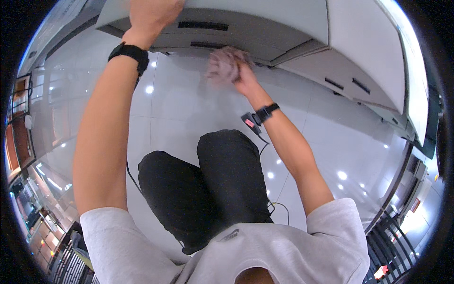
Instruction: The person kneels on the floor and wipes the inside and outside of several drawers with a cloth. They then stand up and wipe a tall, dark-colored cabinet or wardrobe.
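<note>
My right hand (245, 80) grips a crumpled pinkish-grey cloth (224, 64), blurred by motion. Hand and cloth are low in front of a pale cabinet (262, 39), near where its base meets the glossy tiled floor (177, 96). Higher up, my left hand (156, 12) is at the cabinet's upper part, cut off by the picture's top edge. Its fingers are mostly hidden, so I cannot tell whether they hold anything. Dark slot handles (203, 26) mark the cabinet front between my two hands.
More cabinet fronts (349, 76) with dark handles run along the right. Thin black cables (264, 145) trail from a device (251, 122) strapped at my right wrist. My bent knees (228, 156) are close below. Black slatted furniture (393, 234) stands at lower right.
</note>
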A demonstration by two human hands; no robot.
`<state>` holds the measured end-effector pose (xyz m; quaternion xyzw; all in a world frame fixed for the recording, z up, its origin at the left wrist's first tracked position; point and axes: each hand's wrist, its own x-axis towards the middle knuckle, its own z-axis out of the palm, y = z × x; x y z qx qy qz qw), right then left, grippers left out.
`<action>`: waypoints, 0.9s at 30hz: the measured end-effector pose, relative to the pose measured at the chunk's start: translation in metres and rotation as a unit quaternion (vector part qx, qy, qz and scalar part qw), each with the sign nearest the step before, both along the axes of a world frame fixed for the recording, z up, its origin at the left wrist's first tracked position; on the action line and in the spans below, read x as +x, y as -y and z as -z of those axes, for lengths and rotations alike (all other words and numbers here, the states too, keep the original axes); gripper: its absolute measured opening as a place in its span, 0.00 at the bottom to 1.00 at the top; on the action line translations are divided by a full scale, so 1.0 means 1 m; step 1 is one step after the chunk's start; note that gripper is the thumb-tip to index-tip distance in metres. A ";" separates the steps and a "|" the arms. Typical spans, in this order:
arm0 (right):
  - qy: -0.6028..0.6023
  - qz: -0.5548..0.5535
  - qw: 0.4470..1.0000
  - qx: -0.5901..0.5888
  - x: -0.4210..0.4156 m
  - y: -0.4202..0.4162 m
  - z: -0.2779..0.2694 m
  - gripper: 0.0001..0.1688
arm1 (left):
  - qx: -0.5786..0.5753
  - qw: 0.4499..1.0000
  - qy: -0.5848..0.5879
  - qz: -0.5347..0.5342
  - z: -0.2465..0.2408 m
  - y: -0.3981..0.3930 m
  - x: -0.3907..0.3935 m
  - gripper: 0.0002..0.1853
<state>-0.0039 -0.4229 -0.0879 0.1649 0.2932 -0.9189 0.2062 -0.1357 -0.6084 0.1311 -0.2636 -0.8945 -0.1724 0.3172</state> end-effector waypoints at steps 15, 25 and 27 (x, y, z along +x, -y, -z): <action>-0.283 0.232 0.483 0.795 0.025 -0.183 -0.280 0.19 | -0.009 0.999 -0.025 -0.045 0.008 0.013 -0.011 0.13; -0.256 0.161 0.415 0.858 -0.030 -0.180 -0.245 0.15 | -0.015 0.998 -0.009 -0.053 -0.002 0.011 -0.005 0.13; -0.257 0.170 0.400 0.863 -0.028 -0.177 -0.246 0.15 | -0.019 0.998 -0.002 -0.053 -0.002 0.011 -0.003 0.13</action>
